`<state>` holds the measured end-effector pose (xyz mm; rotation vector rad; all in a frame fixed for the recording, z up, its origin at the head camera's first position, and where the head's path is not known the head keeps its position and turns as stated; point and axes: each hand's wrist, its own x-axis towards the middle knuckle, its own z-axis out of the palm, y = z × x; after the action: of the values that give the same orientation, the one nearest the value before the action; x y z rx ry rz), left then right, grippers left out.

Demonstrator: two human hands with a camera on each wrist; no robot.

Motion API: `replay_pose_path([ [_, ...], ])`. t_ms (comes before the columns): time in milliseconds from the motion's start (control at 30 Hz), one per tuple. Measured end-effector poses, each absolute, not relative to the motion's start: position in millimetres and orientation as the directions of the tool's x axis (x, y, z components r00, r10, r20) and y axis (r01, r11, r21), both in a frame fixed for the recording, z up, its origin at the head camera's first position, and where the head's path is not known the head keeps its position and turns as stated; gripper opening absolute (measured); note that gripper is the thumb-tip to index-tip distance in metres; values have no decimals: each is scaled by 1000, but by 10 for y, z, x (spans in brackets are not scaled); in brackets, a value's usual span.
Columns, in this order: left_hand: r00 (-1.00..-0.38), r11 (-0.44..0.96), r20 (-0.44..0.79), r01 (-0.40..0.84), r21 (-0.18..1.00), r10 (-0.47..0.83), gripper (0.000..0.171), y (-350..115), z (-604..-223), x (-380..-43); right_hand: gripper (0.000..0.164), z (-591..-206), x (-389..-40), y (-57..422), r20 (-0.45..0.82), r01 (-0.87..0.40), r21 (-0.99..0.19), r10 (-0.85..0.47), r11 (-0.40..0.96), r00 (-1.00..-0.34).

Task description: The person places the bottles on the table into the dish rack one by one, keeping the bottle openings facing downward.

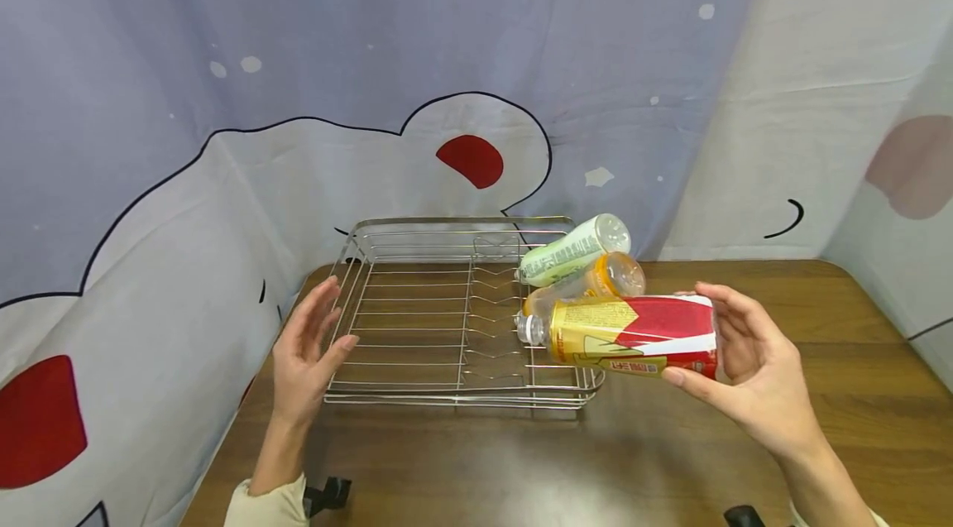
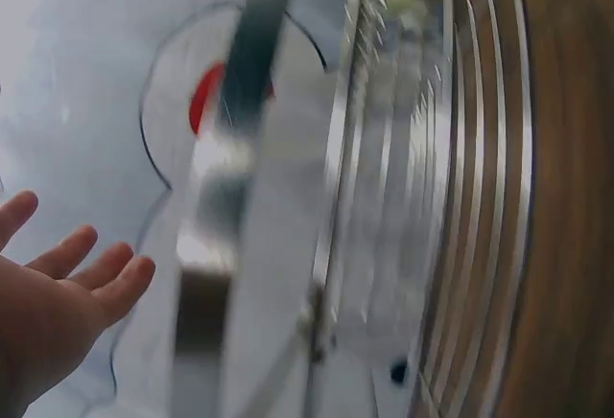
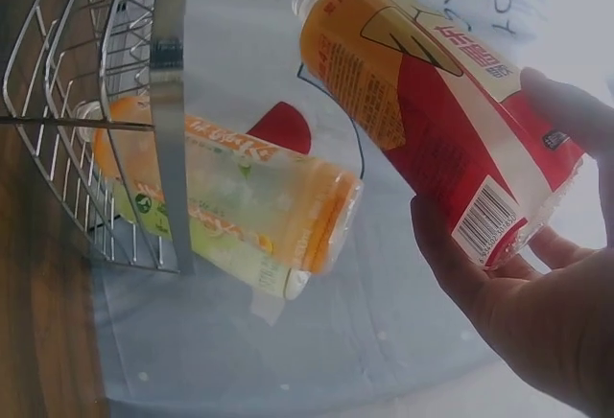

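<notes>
My right hand (image 1: 759,370) grips the base end of a plastic bottle (image 1: 633,332) with a red and yellow label. The bottle lies roughly level, its neck pointing left over the right end of a wire dish rack (image 1: 417,385). In the right wrist view the same bottle (image 3: 432,102) shows its barcode, with fingers and thumb round its bottom. Two more bottles lean in the rack's right side: a green-labelled bottle (image 1: 569,252) and an orange-labelled bottle (image 1: 621,272). Beside the rack's left end my left hand (image 1: 301,353) holds nothing, fingers spread and relaxed.
The rack stands on a brown wooden table (image 1: 506,469). Behind and at the sides hangs a printed cloth (image 1: 335,39) with white and red shapes. The bases of the leaning bottles stick out past the rack's right rim.
</notes>
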<state>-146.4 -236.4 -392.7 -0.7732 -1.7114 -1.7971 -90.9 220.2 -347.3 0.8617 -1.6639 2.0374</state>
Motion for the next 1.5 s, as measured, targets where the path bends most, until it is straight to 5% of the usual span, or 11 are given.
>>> replay_pose_path([
  [267,-830,259,541,497,828,-135,65,-2606,-4139,-1454,90,-3526,-880,2173,579,-573,-816,-99,-82,-810],
  [567,-752,354,624,535,767,-215,59,-2738,-4156,-1468,88,-3575,-884,2150,511,-519,-854,-127,38,-850],
  [867,-821,459,516,372,807,-243,65,-2907,-4243,-1409,86,-3613,-903,2135,507,-517,-854,-127,60,-852],
  [1167,-925,446,295,166,880,-238,73,-2965,-4378,-1375,88,-3674,-917,2108,483,-496,-839,-113,224,-868],
  [1500,-972,377,207,152,914,-112,80,-2987,-4472,-1385,89,-3663,-933,2071,473,-473,-797,-101,376,-876],
])
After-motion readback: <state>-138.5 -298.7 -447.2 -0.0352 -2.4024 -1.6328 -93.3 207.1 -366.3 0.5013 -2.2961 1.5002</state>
